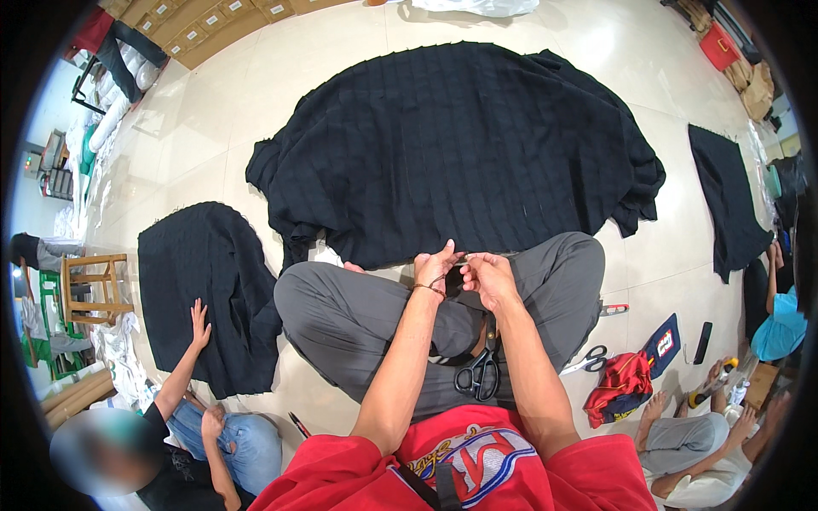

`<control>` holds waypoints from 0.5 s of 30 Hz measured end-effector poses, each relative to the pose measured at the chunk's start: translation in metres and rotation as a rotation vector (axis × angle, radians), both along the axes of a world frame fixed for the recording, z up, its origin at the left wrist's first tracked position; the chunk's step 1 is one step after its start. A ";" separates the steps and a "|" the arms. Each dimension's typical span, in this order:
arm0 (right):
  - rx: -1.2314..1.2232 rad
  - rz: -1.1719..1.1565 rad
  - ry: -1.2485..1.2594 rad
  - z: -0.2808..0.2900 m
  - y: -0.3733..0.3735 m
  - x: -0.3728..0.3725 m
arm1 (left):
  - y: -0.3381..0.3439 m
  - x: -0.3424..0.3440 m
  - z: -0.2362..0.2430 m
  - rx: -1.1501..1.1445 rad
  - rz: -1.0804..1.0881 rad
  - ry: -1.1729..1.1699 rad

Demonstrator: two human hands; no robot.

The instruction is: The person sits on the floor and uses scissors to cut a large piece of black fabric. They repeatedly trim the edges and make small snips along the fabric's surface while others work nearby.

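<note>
A large black cloth (460, 145) with faint lines is spread over the floor before my crossed legs. At its near edge my left hand (435, 268) and my right hand (489, 279) meet over my lap, fingertips almost touching. Both hands are closed in a pinch; a tiny pale bit shows between them, too small to name. Black-handled scissors (481, 376) lie in my lap below the hands, blades pointing away from me.
At left, a co-worker's hand (200, 325) rests on another black cloth (200, 281). On the right floor lie a second pair of scissors (590, 360), a cutter (613, 310), a red garment (618, 383) and a phone (703, 342). Other people sit at right, near a black cloth (724, 196).
</note>
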State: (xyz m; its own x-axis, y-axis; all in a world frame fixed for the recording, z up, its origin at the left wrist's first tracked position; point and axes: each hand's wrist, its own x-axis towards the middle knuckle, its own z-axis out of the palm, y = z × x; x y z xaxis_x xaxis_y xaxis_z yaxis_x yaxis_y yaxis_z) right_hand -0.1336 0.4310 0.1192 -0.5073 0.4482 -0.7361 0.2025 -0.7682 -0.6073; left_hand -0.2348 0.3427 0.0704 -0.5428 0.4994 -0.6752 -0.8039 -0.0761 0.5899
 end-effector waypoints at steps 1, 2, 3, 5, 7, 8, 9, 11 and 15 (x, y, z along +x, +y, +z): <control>0.007 0.002 -0.006 0.000 0.000 0.000 | 0.000 0.000 0.000 -0.006 -0.005 0.002; 0.010 0.004 -0.008 0.001 -0.001 0.001 | 0.000 0.000 0.000 -0.013 -0.009 0.005; 0.013 0.006 -0.010 0.002 -0.001 0.001 | 0.000 -0.001 0.000 -0.019 -0.013 0.008; 0.021 0.010 -0.018 0.003 -0.003 0.001 | 0.000 -0.001 -0.002 -0.034 -0.017 0.006; 0.031 0.017 -0.029 0.006 -0.004 0.002 | -0.001 -0.002 -0.005 -0.038 -0.012 0.011; 0.032 0.018 -0.025 0.005 -0.004 0.003 | 0.000 -0.002 -0.006 -0.035 -0.006 0.018; 0.033 0.020 -0.022 0.004 -0.004 0.004 | 0.000 -0.002 -0.007 -0.033 -0.001 0.025; 0.034 0.025 -0.020 0.005 -0.004 0.004 | 0.000 0.000 -0.008 -0.021 0.010 0.007; 0.046 0.044 -0.028 0.009 -0.005 0.006 | 0.000 -0.001 -0.011 -0.040 0.013 0.024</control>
